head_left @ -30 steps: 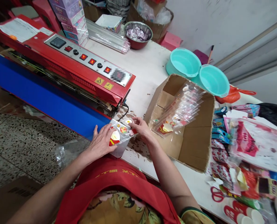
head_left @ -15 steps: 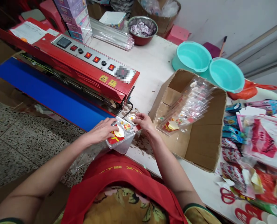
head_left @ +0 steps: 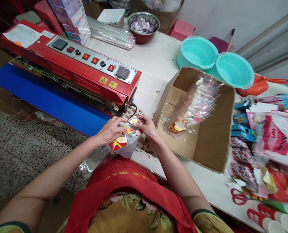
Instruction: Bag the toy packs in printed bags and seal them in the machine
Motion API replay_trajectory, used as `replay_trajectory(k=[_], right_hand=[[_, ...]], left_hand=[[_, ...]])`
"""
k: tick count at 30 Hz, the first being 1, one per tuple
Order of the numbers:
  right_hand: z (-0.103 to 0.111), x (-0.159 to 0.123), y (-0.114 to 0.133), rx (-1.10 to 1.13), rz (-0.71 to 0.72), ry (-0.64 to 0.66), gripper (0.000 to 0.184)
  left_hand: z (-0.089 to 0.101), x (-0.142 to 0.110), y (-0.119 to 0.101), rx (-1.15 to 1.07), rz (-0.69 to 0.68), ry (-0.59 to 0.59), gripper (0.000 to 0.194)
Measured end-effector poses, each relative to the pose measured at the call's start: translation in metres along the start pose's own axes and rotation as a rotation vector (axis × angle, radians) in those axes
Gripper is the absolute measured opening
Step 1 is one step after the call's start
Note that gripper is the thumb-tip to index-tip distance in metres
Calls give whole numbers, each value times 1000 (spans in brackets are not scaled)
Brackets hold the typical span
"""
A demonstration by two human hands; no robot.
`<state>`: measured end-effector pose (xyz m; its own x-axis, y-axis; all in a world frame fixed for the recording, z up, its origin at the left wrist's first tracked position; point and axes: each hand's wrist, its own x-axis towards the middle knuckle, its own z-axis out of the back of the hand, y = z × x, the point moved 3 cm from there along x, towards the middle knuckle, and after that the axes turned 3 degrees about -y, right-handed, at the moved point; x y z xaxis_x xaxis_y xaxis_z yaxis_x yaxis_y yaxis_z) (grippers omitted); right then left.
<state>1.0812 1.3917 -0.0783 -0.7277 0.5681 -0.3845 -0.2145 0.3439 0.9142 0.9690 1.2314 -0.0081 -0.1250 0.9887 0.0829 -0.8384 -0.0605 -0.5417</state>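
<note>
A clear plastic bag (head_left: 133,133) lies over a translucent tub (head_left: 128,151) at the table's front edge. Showing in it are a red and yellow fries carton piece (head_left: 118,144), a round pizza piece (head_left: 129,130) and a fried egg piece (head_left: 134,120). My left hand (head_left: 112,130) is on the bag's left side, its bent fingers pressing near the pizza piece; their tips are partly hidden. From the right, my right hand (head_left: 146,126) pinches the bag's edge beside the egg piece, thumb on top.
A red sealing machine (head_left: 85,76) with a blue belt (head_left: 53,100) stands left. Right of my hands, a cardboard box (head_left: 208,145) holds several filled clear bags (head_left: 192,103). Behind are turquoise basins (head_left: 198,53); scissors (head_left: 238,196) and packaging lie far right.
My left hand's fingers have moved from the fries carton piece up toward the pizza and egg pieces. My right hand stays at the bag's edge. The view has shifted slightly.
</note>
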Motion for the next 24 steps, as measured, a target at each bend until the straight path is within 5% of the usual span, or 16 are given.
replay_trajectory(k=[5,10,14,20,24], right_hand=[[-13,-10,11,-97,121,72,56],[-7,-24,19,-206,286,15,60],[-12,-34,23,-308,346,144,60],[-13,-29,22,-173,150,186,42],[-12,-29,17,-32,-47,156,38]], left_hand=[[-3,25,-8,-22,25,-149,11],[2,34,-5,-56,105,-234,11],[5,42,-6,-87,155,-262,12],[1,38,-3,-356,309,-396,9],[-10,15,19,-721,700,-539,41]])
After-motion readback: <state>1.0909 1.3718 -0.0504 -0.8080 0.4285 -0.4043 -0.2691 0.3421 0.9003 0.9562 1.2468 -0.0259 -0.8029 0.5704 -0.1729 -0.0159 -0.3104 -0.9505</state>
